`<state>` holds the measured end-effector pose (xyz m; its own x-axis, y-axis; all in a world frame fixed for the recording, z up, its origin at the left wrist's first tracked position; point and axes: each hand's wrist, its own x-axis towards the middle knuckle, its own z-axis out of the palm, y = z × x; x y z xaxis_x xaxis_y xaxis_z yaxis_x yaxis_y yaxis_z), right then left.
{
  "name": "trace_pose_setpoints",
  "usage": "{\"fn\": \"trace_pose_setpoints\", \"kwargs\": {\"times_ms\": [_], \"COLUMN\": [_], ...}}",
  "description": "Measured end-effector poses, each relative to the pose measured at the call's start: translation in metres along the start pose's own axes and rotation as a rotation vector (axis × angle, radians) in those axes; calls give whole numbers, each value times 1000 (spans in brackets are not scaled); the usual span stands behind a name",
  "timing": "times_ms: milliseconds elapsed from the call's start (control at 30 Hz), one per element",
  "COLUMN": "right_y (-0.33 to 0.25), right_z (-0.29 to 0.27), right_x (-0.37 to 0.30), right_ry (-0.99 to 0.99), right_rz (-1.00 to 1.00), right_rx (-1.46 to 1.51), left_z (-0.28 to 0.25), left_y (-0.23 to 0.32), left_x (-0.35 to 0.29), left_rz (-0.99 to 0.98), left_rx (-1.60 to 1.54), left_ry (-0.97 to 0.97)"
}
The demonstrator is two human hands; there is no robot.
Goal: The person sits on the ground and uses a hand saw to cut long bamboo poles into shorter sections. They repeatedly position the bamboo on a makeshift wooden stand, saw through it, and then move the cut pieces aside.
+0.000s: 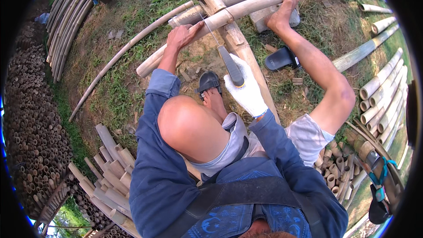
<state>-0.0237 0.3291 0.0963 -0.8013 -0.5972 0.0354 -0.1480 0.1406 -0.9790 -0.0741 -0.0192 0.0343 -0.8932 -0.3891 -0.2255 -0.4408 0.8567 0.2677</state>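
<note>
A long pale bamboo pole [260, 3] lies across a bamboo support [214, 1] in front of me. My left hand [181, 36], bare, grips the pole near its left end, thumb pointing toward the saw. In a white knitted glove, my right hand [245, 87] is closed around the grey and black handle of a hand saw [230, 65]. The thin blade runs up and left from the handle and crosses the pole just right of my left thumb; how deep it sits cannot be made out. My bare right foot [284, 12] presses on the pole farther right.
Stacked bamboo poles [66, 22] lie at the far left and more cut poles [383, 92] at the right. Short bamboo pieces [35, 145] are heaped on the left. A black sandal [280, 59] rests on the grass by a stone block [275, 16].
</note>
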Motion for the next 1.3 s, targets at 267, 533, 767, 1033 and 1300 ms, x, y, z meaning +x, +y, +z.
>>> {"fn": "trace_pose_setpoints", "kwargs": {"times_ms": [267, 533, 767, 1033, 1300], "right_y": [-29, 4, -9, 12, -4], "right_z": [-38, 11, -19, -3, -25], "right_x": [-90, 97, -19, 24, -48], "right_ry": [-53, 10, 18, 19, -22], "right_rz": [-10, -225, -108, -5, -3], "right_rx": [-113, -9, -59, 17, -18], "left_z": [6, -9, -11, -1, -14], "left_y": [-4, 6, -7, 14, -9], "left_x": [-10, -19, -24, -32, -22], "left_rz": [-48, 91, 8, 1, 52], "left_rx": [-72, -3, 127, 193, 173], "left_ry": [66, 50, -53, 80, 38]}}
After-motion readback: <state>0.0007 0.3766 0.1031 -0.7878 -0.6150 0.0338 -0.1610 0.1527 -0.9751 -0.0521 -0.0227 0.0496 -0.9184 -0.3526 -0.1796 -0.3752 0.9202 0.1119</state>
